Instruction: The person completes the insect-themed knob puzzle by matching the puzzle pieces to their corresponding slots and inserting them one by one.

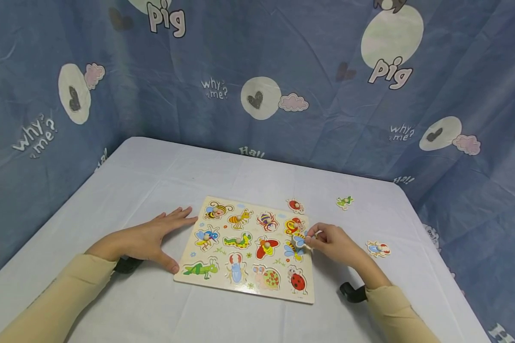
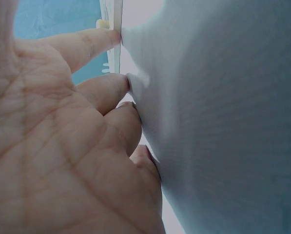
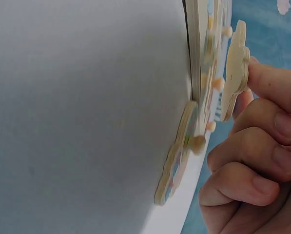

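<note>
A wooden insect puzzle board (image 1: 249, 297) lies on the table. My left hand (image 1: 148, 238) is spread along its left side, with the thumb and a fingertip at the edge. Over the right side of the board, my right hand (image 1: 334, 243) pinches a blue-winged insect puzzle piece (image 1: 299, 239) between thumb and finger. The piece (image 3: 235, 73) is raised and tilted, its bare wooden underside showing in the right wrist view. It overlaps a printed blue-winged insect (image 1: 293, 252). Several knobbed pieces, such as the caterpillar (image 1: 238, 240) and the spider (image 1: 267, 221), sit in the board.
Loose pieces lie beyond and right of the board: a ladybug (image 1: 295, 206), a green grasshopper (image 1: 345, 202) and a beetle (image 1: 378, 248). In the right wrist view, a knobbed piece (image 3: 177, 156) lies by the board's edge. A patterned blue curtain (image 1: 326, 133) hangs behind the white-covered table (image 1: 154, 166).
</note>
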`<state>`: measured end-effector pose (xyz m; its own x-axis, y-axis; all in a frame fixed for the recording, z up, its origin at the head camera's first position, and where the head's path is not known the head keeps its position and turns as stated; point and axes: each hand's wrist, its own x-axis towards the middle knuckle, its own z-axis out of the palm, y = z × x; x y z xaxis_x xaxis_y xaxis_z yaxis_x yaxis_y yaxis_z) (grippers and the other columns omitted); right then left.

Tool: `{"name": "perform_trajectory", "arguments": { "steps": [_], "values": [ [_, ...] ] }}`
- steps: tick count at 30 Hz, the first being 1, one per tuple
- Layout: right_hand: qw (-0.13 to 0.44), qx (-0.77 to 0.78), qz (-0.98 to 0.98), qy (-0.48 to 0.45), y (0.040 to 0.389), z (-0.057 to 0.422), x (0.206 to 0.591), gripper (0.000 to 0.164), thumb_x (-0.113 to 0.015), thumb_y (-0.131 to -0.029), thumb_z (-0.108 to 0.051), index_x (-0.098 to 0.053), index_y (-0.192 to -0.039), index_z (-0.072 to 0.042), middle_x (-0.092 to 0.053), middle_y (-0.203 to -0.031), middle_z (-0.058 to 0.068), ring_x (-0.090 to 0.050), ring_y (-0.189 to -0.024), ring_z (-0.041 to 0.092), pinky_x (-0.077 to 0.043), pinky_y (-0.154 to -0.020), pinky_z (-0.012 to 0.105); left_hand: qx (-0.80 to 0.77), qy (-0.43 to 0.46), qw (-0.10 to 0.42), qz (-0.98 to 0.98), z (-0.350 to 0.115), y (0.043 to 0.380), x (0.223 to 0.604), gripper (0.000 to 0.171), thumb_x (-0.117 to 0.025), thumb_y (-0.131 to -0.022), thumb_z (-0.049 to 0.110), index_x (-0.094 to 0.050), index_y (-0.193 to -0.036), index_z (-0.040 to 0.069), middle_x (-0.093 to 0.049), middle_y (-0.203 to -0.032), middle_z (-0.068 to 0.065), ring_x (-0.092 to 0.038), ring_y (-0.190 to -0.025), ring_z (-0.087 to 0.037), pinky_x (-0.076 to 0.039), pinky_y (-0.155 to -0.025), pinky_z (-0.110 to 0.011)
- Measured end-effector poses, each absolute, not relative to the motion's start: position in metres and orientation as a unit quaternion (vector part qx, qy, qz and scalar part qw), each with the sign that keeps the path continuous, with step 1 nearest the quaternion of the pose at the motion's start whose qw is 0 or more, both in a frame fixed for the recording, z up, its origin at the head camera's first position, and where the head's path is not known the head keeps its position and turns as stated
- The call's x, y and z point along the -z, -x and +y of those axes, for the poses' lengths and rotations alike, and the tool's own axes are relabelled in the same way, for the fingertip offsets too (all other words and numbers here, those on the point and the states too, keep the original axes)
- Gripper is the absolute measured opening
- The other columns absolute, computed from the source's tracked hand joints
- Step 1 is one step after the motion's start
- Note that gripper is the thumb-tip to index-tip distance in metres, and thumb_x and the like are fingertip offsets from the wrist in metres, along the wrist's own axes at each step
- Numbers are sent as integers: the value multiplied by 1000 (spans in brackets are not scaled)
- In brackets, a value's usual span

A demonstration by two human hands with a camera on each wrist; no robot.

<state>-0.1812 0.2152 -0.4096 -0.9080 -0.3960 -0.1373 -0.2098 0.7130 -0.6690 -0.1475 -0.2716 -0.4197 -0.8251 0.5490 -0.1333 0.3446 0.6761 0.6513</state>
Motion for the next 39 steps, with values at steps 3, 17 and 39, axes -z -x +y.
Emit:
{"name": "perform_trajectory", "arguments": {
  "steps": [3, 17, 39],
  "values": [
    [139, 340, 915, 165, 179, 213, 410, 20, -73, -103, -26, -69, -107, -7, -43, -62, -6, -40, -58, 10, -33, -52, 23, -315, -248, 160, 902, -271, 148, 420, 127, -99, -65, 56, -38, -167, 12, -14, -180, -24, -6, -165, -54, -5, -129, -79],
    [148, 330, 915, 181, 171, 200, 414, 18, -74, -103, -25, -70, -105, -8, -42, -61, -6, -40, -57, 10, -32, -52, 22, -312, -249, 158, 903, -272, 147, 421, 127, -99, -65, 56, -38, -167, 11, -14, -180, -24, -6, -165, -54, -5, -129, -79],
    [171, 313, 915, 187, 166, 192, 415, 17, -75, -102, -25, -68, -103, -9, -43, -62, -6, -42, -58, 10, -33, -51, 21, -311, -248, 158, 904, -272, 148, 421, 127, -99, -65, 56, -37, -168, 12, -14, -180, -23, -5, -165, -54, -4, -129, -79]
  ]
}}
